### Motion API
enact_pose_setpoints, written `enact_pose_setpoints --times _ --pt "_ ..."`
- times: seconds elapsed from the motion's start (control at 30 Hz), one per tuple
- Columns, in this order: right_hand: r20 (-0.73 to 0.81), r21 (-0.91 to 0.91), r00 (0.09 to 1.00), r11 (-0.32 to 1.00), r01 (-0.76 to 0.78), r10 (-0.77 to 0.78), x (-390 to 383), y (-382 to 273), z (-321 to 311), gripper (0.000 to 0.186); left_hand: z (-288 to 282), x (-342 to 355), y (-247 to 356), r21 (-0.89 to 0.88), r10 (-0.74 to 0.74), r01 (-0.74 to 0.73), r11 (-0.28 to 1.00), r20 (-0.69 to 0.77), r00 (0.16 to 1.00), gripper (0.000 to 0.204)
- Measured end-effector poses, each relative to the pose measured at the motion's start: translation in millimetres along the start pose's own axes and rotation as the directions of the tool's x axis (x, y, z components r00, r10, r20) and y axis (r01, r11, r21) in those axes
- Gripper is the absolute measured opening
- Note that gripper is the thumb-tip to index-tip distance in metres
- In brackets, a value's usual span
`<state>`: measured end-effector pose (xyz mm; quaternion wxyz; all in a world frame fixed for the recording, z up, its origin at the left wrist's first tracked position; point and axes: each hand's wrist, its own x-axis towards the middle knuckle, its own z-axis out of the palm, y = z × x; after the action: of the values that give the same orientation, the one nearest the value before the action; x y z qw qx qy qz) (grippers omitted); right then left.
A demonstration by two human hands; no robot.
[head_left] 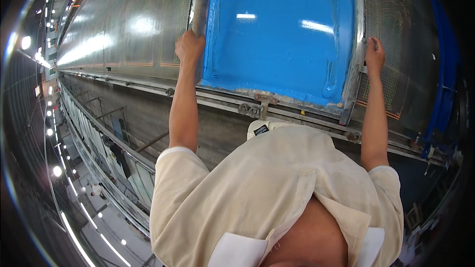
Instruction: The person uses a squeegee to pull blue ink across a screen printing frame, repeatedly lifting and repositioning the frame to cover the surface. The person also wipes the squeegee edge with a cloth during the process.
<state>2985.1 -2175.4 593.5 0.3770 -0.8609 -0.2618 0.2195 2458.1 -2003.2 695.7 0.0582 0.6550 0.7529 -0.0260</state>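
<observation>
A screen-printing frame (354, 76) with metal side bars and a glossy blue screen (279, 34) lies across the long table in front of me. My left hand (190, 47) is closed round its left bar, with the fingertips partly hidden. At the right bar, my right hand (375, 55) has its fingers curled against the outer edge, closed on the frame there. Both arms reach forward, spread to the width of the frame.
The glossy printing table (123, 34) shows patterned sheets on both sides. Metal rails (217, 100) with clamps (249, 110) run along its near edge. A blue structure (443, 84) stands at the far right. Another person (98, 190) is distant at lower left.
</observation>
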Motion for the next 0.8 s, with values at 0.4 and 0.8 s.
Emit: enact_pose_setpoints --times 0.4,0.8 --pt "-0.051 0.047 0.996 0.996 0.072 -0.07 2.0 5.0 -1.0 0.033 22.9 -48.5 12.5 -0.071 -0.225 0.222 0.972 -0.042 0.973 0.041" --pt "-0.119 0.082 0.991 0.994 0.073 -0.063 -1.0 -0.9 1.2 0.033 -12.5 -63.2 96.0 -0.294 0.259 -0.281 0.914 -0.112 0.959 0.052"
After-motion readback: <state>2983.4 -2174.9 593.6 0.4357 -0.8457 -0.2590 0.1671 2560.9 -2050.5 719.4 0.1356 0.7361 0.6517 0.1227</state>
